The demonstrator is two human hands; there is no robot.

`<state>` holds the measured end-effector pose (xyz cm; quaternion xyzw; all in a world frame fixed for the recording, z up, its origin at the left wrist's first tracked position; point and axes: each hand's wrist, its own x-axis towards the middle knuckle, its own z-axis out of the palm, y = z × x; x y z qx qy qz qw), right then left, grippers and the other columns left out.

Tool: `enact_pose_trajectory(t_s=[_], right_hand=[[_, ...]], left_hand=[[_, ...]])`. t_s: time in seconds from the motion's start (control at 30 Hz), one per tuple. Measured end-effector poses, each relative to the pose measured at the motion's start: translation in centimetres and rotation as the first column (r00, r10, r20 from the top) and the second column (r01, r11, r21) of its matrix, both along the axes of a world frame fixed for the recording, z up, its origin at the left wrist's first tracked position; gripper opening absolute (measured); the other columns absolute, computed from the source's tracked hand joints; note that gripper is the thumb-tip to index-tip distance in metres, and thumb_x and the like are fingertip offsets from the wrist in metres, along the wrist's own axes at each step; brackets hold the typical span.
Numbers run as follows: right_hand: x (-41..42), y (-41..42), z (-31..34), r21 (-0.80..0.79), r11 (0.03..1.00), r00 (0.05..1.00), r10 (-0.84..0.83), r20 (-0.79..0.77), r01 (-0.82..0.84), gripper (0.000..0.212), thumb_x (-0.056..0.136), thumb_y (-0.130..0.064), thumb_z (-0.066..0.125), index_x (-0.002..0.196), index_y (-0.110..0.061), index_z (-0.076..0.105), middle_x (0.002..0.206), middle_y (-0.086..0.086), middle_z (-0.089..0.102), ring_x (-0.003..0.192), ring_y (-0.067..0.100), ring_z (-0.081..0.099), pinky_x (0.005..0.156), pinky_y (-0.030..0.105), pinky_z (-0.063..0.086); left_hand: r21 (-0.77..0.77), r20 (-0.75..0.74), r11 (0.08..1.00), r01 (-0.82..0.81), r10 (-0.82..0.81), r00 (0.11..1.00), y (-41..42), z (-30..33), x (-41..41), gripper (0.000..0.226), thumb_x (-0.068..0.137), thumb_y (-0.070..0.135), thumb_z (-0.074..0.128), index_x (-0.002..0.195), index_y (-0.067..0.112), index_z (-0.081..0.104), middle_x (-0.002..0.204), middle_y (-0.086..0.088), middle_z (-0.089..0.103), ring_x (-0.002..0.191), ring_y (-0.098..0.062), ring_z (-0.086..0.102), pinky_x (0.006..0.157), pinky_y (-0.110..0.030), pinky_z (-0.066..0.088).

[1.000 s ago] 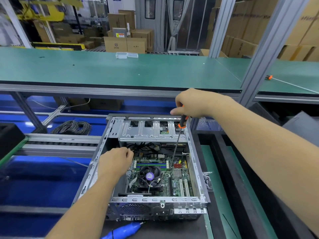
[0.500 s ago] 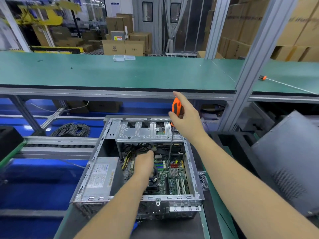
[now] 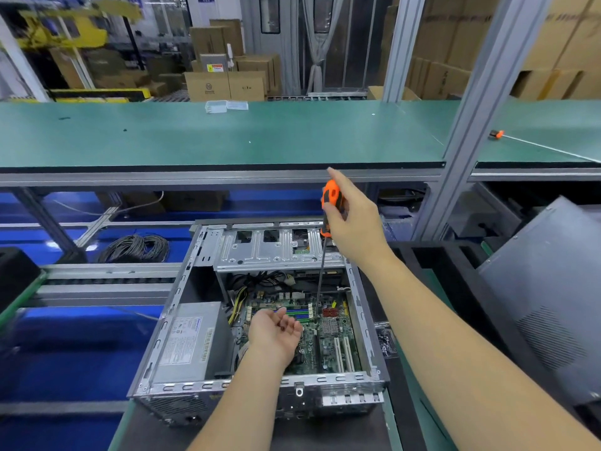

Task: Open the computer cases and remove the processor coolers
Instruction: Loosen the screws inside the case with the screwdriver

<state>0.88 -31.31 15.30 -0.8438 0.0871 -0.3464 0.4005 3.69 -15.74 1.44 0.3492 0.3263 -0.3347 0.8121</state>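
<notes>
Above the open case (image 3: 208,390), right-hand fingers (image 3: 336,182) pinch the screwdriver (image 3: 329,198); left fingers (image 3: 287,323) loosely curled.

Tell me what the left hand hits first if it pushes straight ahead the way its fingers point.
Probably the screwdriver shaft, standing just past the left hand fingertips above the motherboard. Depth is unclear, so the hand might instead pass in front of it.

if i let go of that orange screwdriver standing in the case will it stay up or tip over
Likely tips: the screwdriver has a long thin shaft and its chunky handle sits high in the right hand. It would probably fall inside the computer case, and the round handle may roll.
</notes>
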Motion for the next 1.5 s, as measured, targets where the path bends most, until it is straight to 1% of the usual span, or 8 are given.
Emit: enact_pose_trajectory(t_s=[0.17, 0.63, 0.8, 0.93, 1.03, 1.1, 1.23, 1.5], right_hand=[[0.7, 0.9, -0.3, -0.062, 0.997, 0.995, -0.056, -0.079, 0.051, 0.066, 0.09, -0.014, 0.071, 0.145, -0.034, 0.038, 0.125, 0.002, 0.055, 0.106, 0.024, 0.057, 0.093, 0.042, 0.051], [-0.1, 0.6, 3.5, -0.063, 0.996, 0.998, -0.059, 0.01, 0.059, 0.071, 0.09, -0.013, 0.069, 0.145, -0.039, 0.032, 0.118, 0.003, 0.063, 0.104, 0.031, 0.06, 0.094, 0.045, 0.051], [-0.6, 0.5, 6.8, -0.017, 0.997, 0.985, -0.073, 0.158, 0.076, 0.066, 0.089, -0.011, 0.07, 0.144, -0.031, 0.039, 0.099, -0.008, 0.061, 0.08, 0.013, 0.061, 0.073, 0.011, 0.049], [-0.8, 1.0, 8.6, 0.03, 0.998, 0.977, -0.053, 0.205, 0.048, 0.063, 0.089, -0.007, 0.069, 0.142, -0.027, 0.042, 0.084, -0.012, 0.056, 0.067, 0.004, 0.059, 0.054, 0.01, 0.051], [-1.2, 1.2, 8.8, 0.064, 0.998, 0.983, -0.038, 0.18, 0.027, 0.061, 0.089, -0.007, 0.069, 0.141, -0.028, 0.043, 0.084, -0.012, 0.055, 0.07, 0.007, 0.06, 0.055, 0.023, 0.059], [-1.6, 1.1, 9.0, 0.067, 0.997, 0.981, -0.059, 0.187, 0.048, 0.06, 0.089, -0.007, 0.07, 0.14, -0.027, 0.045, 0.08, -0.01, 0.054, 0.075, 0.007, 0.058, 0.055, 0.022, 0.058], [-2.3, -0.1, 9.8, -0.015, 0.993, 0.968, -0.111, 0.226, 0.117, 0.058, 0.088, -0.01, 0.071, 0.137, -0.027, 0.045, 0.086, -0.012, 0.055, 0.076, -0.004, 0.056, 0.055, 0.01, 0.051], [-3.8, -1.1, 3.7, -0.206, 0.962, 0.984, -0.176, 0.033, 0.179, 0.061, 0.089, -0.012, 0.071, 0.137, -0.029, 0.038, 0.113, 0.002, 0.061, 0.095, 0.025, 0.054, 0.081, 0.028, 0.038]], left_hand=[[0.043, 0.031, 0.999, 0.002, -0.003, 1.0, -0.1, -0.3, -0.2, 0.032, 0.105, 0.019, 0.035, 0.092, 0.0, 0.057, 0.08, -0.009, 0.045, 0.068, -0.021, 0.044, 0.063, -0.033, 0.045], [0.154, 0.079, 0.986, 0.062, -0.075, 0.994, -0.2, -0.4, -0.2, 0.035, 0.108, 0.021, 0.037, 0.108, -0.006, 0.059, 0.101, -0.02, 0.059, 0.101, -0.033, 0.059, 0.09, -0.041, 0.049], [0.21, 0.112, 0.974, 0.08, -0.105, 0.988, -0.5, -0.4, -0.4, 0.034, 0.108, 0.021, 0.039, 0.108, -0.007, 0.058, 0.102, -0.021, 0.061, 0.105, -0.033, 0.059, 0.103, -0.042, 0.049], [0.114, 0.068, 0.984, 0.134, -0.142, 0.987, -0.7, -0.1, -0.3, 0.045, 0.108, 0.035, 0.039, 0.094, -0.003, 0.059, 0.086, -0.017, 0.059, 0.079, -0.028, 0.058, 0.074, -0.036, 0.054], [0.155, 0.051, 0.968, 0.197, -0.207, 0.977, -0.7, -0.1, -0.3, 0.041, 0.107, 0.038, 0.041, 0.08, 0.009, 0.049, 0.06, -0.004, 0.041, 0.044, -0.013, 0.033, 0.035, -0.022, 0.03], [0.182, 0.053, 0.958, 0.22, -0.233, 0.971, -0.7, -0.3, -0.3, 0.035, 0.107, 0.036, 0.044, 0.081, 0.012, 0.043, 0.054, 0.001, 0.032, 0.034, -0.009, 0.019, 0.032, -0.017, 0.016], [0.158, -0.003, 0.967, 0.2, -0.202, 0.979, -0.5, -0.4, -0.1, 0.031, 0.105, 0.034, 0.05, 0.085, 0.009, 0.051, 0.059, 0.0, 0.037, 0.033, -0.009, 0.021, 0.03, -0.017, 0.022], [0.042, 0.008, 0.979, 0.198, -0.199, 0.98, -0.2, -0.5, -0.1, 0.042, 0.106, 0.03, 0.038, 0.066, 0.018, 0.037, 0.052, 0.003, 0.032, 0.034, -0.01, 0.017, 0.032, -0.016, 0.015]])
